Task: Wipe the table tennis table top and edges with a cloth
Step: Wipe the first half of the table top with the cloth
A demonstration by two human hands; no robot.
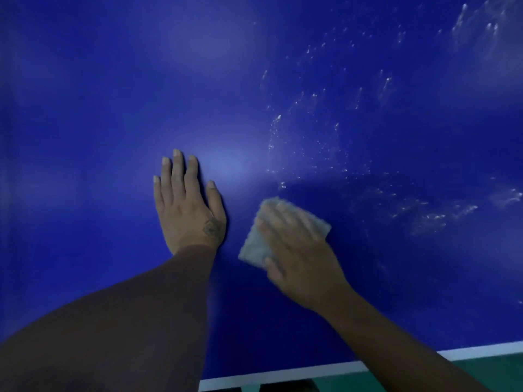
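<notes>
The blue table tennis table top (85, 108) fills nearly the whole view. My left hand (188, 207) lies flat on it near the middle, fingers straight and pointing away from me. Just to its right, my right hand (297, 250) presses a small pale folded cloth (253, 247) flat against the surface with straight fingers; the hand is blurred. The cloth shows at the hand's left side and beyond the fingertips. White droplets and streaks (325, 131) speckle the table to the upper right of the cloth.
The table's white edge line (283, 376) runs along the near side at the bottom right. Below it lies green floor (495, 372). More wet streaks (438, 213) sit to the right of the cloth.
</notes>
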